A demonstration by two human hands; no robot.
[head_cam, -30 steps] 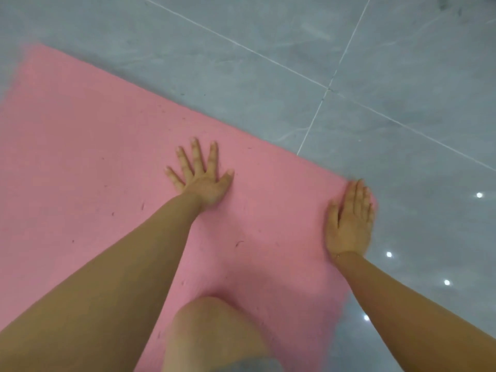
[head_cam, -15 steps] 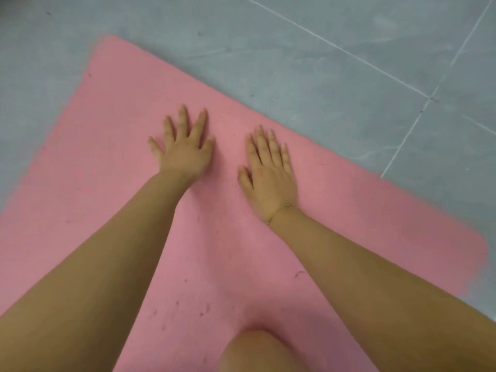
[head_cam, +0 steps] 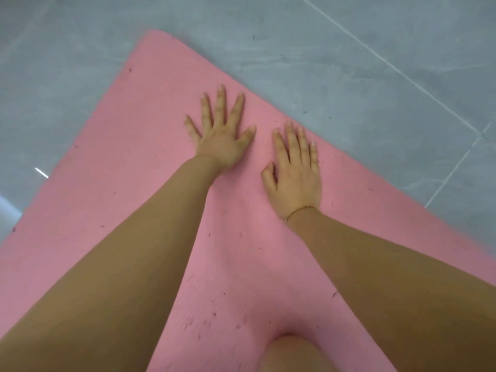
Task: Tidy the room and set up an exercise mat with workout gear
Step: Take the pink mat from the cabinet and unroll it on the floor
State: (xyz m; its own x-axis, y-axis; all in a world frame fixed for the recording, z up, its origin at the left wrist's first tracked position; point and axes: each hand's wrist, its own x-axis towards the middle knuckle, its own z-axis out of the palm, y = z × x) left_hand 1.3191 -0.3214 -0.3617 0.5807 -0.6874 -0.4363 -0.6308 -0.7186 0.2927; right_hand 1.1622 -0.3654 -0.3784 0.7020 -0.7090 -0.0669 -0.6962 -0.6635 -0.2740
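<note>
A pink exercise mat (head_cam: 128, 162) lies flat on the grey tiled floor, one rounded corner pointing to the upper left. My left hand (head_cam: 221, 135) presses on the mat with its fingers spread and straight, close to the mat's far edge. Just to its right my right hand (head_cam: 295, 173) lies flat on the mat too, fingers straight and together, a thin bracelet at the wrist. Neither hand holds anything. No workout gear is in view.
Grey floor tiles (head_cam: 349, 63) with pale grout lines surround the mat at the top, left and right. My bare knee (head_cam: 292, 353) rests on the mat at the bottom edge of the view.
My right hand slid left from the mat's right corner to lie beside my left hand. Both hands have since shifted slightly along the mat, and the view has turned towards the mat's far left corner.
</note>
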